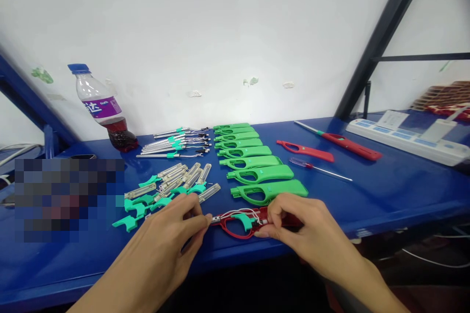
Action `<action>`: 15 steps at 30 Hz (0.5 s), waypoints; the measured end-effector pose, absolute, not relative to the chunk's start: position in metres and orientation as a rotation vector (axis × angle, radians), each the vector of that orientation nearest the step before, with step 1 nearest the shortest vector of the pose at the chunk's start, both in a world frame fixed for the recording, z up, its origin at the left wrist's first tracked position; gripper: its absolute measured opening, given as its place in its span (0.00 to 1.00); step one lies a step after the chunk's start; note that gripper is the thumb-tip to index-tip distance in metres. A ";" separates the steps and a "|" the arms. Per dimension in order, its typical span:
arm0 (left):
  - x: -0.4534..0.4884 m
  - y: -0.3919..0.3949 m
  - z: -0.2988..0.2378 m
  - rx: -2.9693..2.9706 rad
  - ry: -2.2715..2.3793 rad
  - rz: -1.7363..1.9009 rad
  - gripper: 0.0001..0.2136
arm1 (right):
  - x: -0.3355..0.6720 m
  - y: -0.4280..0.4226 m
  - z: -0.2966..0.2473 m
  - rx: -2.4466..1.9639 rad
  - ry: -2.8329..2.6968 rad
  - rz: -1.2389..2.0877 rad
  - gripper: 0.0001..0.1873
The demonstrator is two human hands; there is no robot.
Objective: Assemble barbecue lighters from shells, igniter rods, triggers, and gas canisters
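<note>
A red lighter shell [235, 227] lies near the front edge of the blue table [385, 190], with a teal trigger and white wires seated in it. My left hand [176, 234] pinches the shell's metal tip end with closed fingers. My right hand [299, 227] covers the handle end, fingers curled and pressing on the parts inside. Just behind the shell is a row of several green lighter shells [253, 156]. Left of it lie several teal triggers with clear tubes [172, 188], and farther back several metal tube assemblies [179, 144].
A plastic bottle with a purple label [101, 105] leans at the back left. A red shell half [304, 150], a small screwdriver [319, 168] and an assembled red lighter [341, 142] lie to the right. A white power strip [407, 139] sits far right. A black frame post [382, 34] slants up.
</note>
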State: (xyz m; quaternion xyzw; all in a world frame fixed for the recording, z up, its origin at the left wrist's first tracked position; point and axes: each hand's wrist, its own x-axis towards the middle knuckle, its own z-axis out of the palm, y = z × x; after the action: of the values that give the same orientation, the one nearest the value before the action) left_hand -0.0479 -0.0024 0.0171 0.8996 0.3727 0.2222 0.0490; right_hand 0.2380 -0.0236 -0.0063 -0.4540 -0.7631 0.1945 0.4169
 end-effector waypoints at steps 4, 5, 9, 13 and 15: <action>-0.046 -0.004 0.019 2.763 1.136 0.652 0.16 | 0.238 -0.024 -0.006 -1.142 -1.916 0.494 0.19; -0.046 -0.004 0.019 2.757 1.137 0.640 0.17 | 0.238 -0.024 -0.006 -1.146 -1.916 0.496 0.19; -0.048 -0.003 0.021 2.695 1.151 0.605 0.16 | 0.238 -0.024 -0.006 -1.163 -1.922 0.497 0.18; -0.049 -0.002 0.022 2.649 1.162 0.612 0.15 | 0.239 -0.024 -0.008 -1.171 -1.930 0.490 0.19; -0.049 -0.002 0.022 2.633 1.163 0.603 0.15 | 0.239 -0.024 -0.008 -1.168 -1.928 0.498 0.19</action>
State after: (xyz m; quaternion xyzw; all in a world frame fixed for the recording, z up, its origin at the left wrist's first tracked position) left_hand -0.0492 -0.0024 0.0222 0.8908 0.3934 0.2040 0.1004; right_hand 0.2390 -0.0237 -0.0082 -0.4627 -0.7637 0.1971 0.4046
